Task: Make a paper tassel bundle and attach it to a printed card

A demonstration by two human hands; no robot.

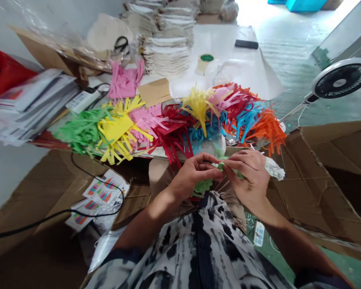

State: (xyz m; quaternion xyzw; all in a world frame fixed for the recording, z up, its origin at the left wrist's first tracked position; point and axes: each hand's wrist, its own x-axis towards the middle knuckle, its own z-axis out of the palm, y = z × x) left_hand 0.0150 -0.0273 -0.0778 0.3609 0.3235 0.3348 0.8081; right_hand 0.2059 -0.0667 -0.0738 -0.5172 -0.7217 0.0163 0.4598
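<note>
My left hand [194, 170] and my right hand [248, 176] meet just below the table edge, fingers pinched together on a piece of green fringed paper [203, 186]. The paper hangs down between my wrists over my patterned shirt. Just beyond my hands lies a row of fringed paper bundles: green [81, 130], yellow [116, 132], pink [144, 118], red [171, 138], blue [204, 132] and orange [269, 128].
A white fan [339, 80] stands at the right. Stacks of folded cloth [167, 52], a tape roll [205, 62], scissors [120, 43] and a dark phone [246, 44] sit farther back. Cardboard sheets [325, 176] flank my lap; a black cable [78, 208] crosses left.
</note>
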